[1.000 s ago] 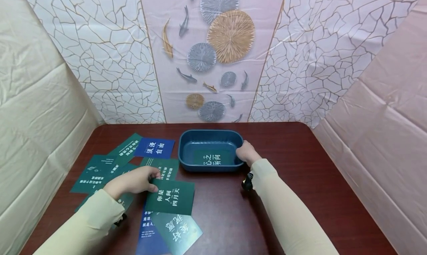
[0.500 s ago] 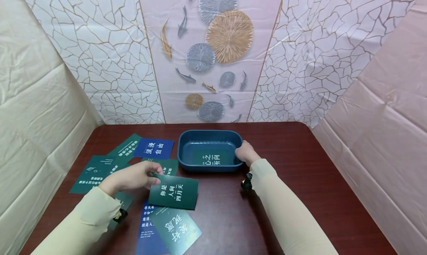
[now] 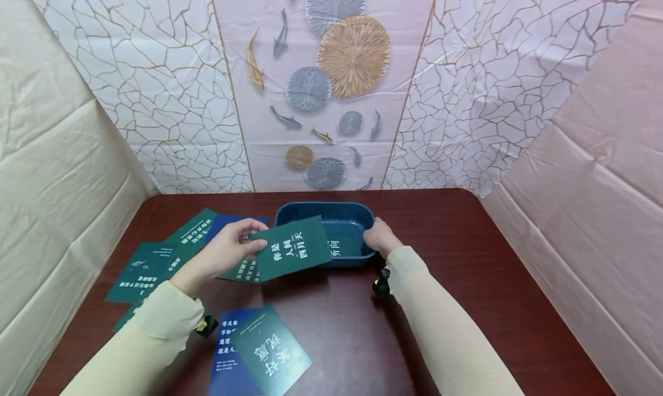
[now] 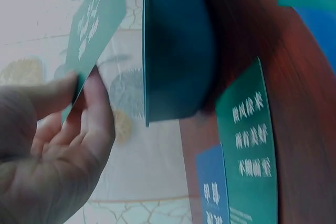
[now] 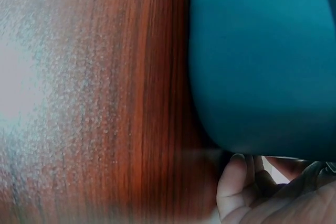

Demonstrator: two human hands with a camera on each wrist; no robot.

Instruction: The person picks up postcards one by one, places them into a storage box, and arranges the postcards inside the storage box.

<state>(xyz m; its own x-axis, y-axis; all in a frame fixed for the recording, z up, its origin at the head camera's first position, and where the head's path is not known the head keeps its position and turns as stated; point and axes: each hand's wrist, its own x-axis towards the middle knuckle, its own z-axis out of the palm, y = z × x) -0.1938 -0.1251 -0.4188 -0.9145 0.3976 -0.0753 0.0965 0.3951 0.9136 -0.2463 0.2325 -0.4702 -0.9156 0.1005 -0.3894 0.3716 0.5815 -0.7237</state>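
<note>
At far left, overlapping dark green text cards (image 3: 147, 263) lie on the wood-grain table (image 3: 466, 281). Nearer the person, a blue card (image 3: 225, 376) lies partly under a lighter green card (image 3: 282, 361). The left hand (image 3: 225, 249) pinches a raised dark green card with white Chinese characters (image 3: 290, 249) by its left edge; in the head view it covers the near-left part of a blue rectangular dish (image 3: 352, 213), where another green card (image 3: 336, 247) lies. The right hand (image 3: 380, 238) grips the dish's right end.

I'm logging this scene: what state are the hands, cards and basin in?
Held card: raised, tilted
Left hand: pinching that card
Basin: upright, open-topped
Right hand: gripping its right end
Inner card: lying inside, partly hidden
Left-side cards: lying overlapped
Front cards: lying overlapped
</note>
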